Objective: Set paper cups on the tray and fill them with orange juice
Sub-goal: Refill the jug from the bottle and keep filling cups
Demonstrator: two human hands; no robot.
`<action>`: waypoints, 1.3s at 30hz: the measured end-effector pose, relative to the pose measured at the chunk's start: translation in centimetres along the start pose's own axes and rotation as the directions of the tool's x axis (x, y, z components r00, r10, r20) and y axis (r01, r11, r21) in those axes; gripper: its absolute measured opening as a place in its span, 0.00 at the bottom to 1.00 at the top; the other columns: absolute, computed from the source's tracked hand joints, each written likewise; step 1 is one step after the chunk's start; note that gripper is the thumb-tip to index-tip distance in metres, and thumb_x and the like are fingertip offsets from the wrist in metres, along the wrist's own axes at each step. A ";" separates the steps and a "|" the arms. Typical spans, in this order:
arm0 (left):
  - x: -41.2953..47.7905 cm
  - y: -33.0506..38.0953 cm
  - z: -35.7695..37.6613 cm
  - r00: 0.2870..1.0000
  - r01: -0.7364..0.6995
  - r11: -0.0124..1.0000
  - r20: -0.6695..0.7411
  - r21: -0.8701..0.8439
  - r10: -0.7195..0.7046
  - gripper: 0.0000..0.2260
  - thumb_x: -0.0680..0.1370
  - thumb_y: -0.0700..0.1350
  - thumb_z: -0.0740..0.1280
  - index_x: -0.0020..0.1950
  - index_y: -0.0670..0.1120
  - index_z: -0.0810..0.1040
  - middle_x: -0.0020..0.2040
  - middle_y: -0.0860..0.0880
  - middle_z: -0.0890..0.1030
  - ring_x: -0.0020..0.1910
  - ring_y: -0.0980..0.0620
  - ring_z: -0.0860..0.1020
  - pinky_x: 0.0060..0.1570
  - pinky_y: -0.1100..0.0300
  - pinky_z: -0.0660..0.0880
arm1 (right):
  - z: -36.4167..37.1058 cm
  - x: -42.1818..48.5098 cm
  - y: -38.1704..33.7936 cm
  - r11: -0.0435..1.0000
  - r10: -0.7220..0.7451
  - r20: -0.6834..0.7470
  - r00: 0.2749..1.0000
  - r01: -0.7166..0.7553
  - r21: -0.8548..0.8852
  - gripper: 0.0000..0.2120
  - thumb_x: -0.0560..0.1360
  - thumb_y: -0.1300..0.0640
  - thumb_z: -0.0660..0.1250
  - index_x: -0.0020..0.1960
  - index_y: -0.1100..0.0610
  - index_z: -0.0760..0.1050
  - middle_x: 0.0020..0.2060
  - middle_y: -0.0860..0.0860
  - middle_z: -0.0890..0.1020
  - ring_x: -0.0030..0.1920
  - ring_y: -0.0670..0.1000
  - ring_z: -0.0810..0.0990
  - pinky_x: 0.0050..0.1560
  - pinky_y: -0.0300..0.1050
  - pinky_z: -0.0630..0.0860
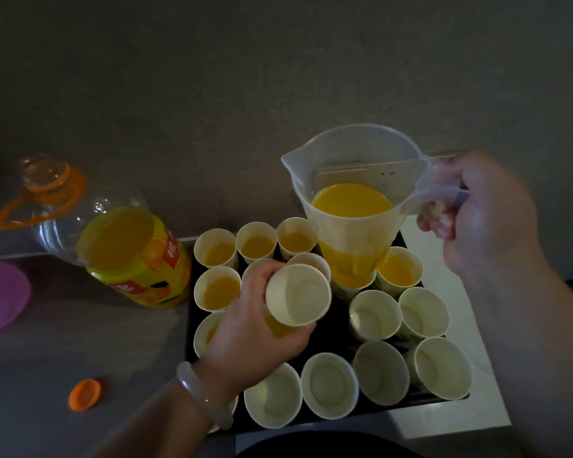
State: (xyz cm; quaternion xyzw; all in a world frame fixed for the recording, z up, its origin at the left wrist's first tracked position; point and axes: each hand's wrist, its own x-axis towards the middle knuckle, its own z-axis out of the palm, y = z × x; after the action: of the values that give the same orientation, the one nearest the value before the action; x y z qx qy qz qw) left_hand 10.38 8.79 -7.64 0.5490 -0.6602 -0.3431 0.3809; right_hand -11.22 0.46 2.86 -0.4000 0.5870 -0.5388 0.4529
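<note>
A black tray (339, 317) carries several white paper cups. Those along its back and left side hold orange juice, such as one filled cup (399, 270); those at the front and right are empty, such as one empty cup (329, 385). My left hand (252, 328) grips an empty paper cup (298, 294), lifted above the tray's middle and tilted toward me. My right hand (477, 213) holds the handle of a clear plastic jug (351, 200), partly filled with juice and held upright over the tray's back.
A large juice bottle (126, 239) with an orange handle stands open to the left of the tray. Its orange cap (84, 394) lies on the grey counter near the front. A purple plate (0, 297) is at the left edge. A wall runs behind.
</note>
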 end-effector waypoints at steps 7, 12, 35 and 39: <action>1.7 1.1 -3.6 0.978 0.008 1.000 -0.208 0.002 -0.008 0.31 0.65 0.44 0.80 0.57 0.62 0.65 0.54 0.65 0.73 0.54 0.64 0.75 0.48 0.73 0.72 | 0.0 0.9 -1.2 0.995 -0.064 0.072 0.995 0.070 -0.072 0.12 0.63 0.53 0.64 0.24 0.57 0.70 0.18 0.51 0.64 0.20 0.50 0.59 0.27 0.46 0.57; 2.8 1.2 -4.3 0.974 -0.019 0.994 -0.223 0.106 0.043 0.32 0.65 0.42 0.78 0.62 0.52 0.64 0.50 0.69 0.71 0.52 0.71 0.72 0.46 0.77 0.69 | 1.2 0.2 -2.3 0.968 -0.189 0.252 0.949 0.224 -0.117 0.18 0.68 0.61 0.62 0.23 0.68 0.63 0.15 0.49 0.60 0.17 0.47 0.58 0.22 0.36 0.58; 3.2 1.1 -4.3 0.989 0.040 0.968 -0.150 0.247 -0.003 0.32 0.66 0.51 0.77 0.62 0.62 0.61 0.54 0.66 0.68 0.59 0.55 0.71 0.49 0.66 0.69 | 4.1 -0.9 -5.3 0.718 -0.195 0.474 0.859 0.454 -0.527 0.17 0.63 0.49 0.64 0.23 0.57 0.63 0.23 0.53 0.59 0.27 0.53 0.58 0.29 0.53 0.58; 3.1 1.2 -4.2 0.988 0.020 0.972 -0.151 0.235 0.016 0.32 0.66 0.51 0.76 0.63 0.61 0.61 0.54 0.67 0.68 0.57 0.59 0.70 0.46 0.73 0.69 | 4.2 -0.9 -5.4 0.668 -0.199 0.474 0.858 0.472 -0.575 0.17 0.63 0.48 0.63 0.25 0.59 0.64 0.22 0.52 0.60 0.26 0.52 0.59 0.29 0.50 0.58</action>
State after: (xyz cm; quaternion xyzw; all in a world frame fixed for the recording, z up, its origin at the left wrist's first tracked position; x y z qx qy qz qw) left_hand 13.21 5.79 -4.21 0.6156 -0.6649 -0.2197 0.3615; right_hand -6.99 -0.32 8.27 -0.7333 0.5584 -0.2785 0.2699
